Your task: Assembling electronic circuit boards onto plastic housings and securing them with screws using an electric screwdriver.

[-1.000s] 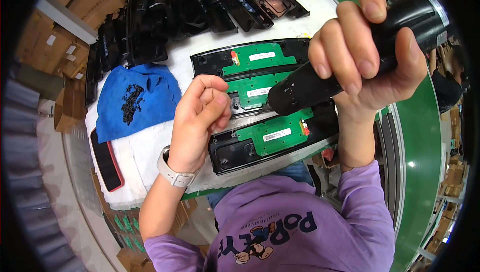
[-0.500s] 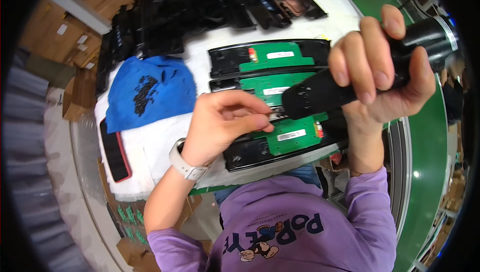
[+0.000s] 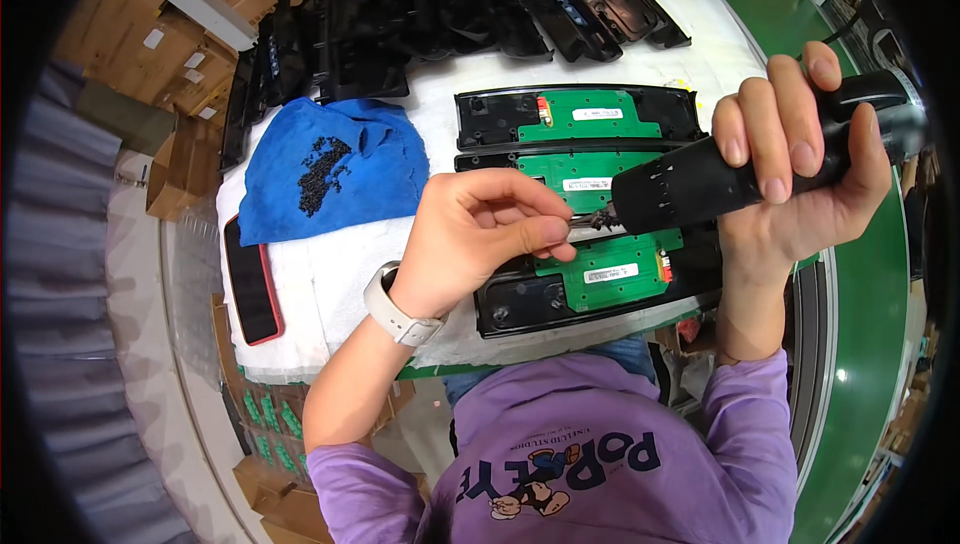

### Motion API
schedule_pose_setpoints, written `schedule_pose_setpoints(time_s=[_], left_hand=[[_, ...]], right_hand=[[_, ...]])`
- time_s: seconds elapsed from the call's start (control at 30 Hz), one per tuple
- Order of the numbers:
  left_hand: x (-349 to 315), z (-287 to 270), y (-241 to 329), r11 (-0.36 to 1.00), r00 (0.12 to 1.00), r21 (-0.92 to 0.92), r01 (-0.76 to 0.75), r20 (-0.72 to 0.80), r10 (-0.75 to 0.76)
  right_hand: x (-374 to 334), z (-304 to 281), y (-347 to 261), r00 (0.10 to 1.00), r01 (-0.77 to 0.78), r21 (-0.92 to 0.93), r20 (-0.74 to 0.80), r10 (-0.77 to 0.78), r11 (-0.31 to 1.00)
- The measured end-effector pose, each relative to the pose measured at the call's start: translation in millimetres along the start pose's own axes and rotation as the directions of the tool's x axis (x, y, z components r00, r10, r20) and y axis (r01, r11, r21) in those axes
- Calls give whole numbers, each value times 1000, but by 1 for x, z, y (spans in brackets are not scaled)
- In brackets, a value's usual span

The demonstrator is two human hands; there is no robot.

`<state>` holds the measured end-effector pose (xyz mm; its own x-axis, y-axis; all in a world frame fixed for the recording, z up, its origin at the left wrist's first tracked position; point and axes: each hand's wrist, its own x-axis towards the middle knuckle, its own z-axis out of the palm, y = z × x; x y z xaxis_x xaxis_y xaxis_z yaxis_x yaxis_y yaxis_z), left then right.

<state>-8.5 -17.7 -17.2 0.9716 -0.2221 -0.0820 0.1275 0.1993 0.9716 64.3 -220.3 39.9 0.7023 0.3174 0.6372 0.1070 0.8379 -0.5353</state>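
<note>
My right hand (image 3: 800, 159) is closed around a black electric screwdriver (image 3: 665, 189), its nose pointing left. A clump of small dark screws (image 3: 603, 217) clings around the bit at the nose. The thumb and forefinger of my left hand (image 3: 475, 229) pinch together at the end of the bit; whatever is between them is too small to make out. Below and beyond the hands lie three curved black panels (image 3: 500, 116), stacked from near to far, each carrying a green circuit board (image 3: 650, 116) with a white label. The tool and fingers partly cover the middle and nearest panels.
On the left, a blue cloth (image 3: 390, 159) holds a pile of small black screws (image 3: 320, 182). A red-edged phone (image 3: 252, 284) lies near the table's left edge. Many black panels (image 3: 430, 19) crowd the far side. A green surface (image 3: 868, 344) runs along the right.
The whole view has shifted, so the table appears farther right. The screwdriver nose has backed slightly away from my left fingertips, and the dark screws on its bit now show.
</note>
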Motion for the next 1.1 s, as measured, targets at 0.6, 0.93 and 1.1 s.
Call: schedule_pose_setpoints(time_s=[0.6,0.93,1.1], left_hand=[[-2,12,15,986,997,167,17,-81,-3],[-23,-138,37,-190,753,774,605,-477,454],[-21,-151,29,-120,839,868,481,-416,352]], right_hand=[[4,-13,-4,962,-226,70,173,211,972],[-1,6,-16,900,-426,-455,-129,416,782],[0,-3,-9,917,-363,-504,-42,397,784]])
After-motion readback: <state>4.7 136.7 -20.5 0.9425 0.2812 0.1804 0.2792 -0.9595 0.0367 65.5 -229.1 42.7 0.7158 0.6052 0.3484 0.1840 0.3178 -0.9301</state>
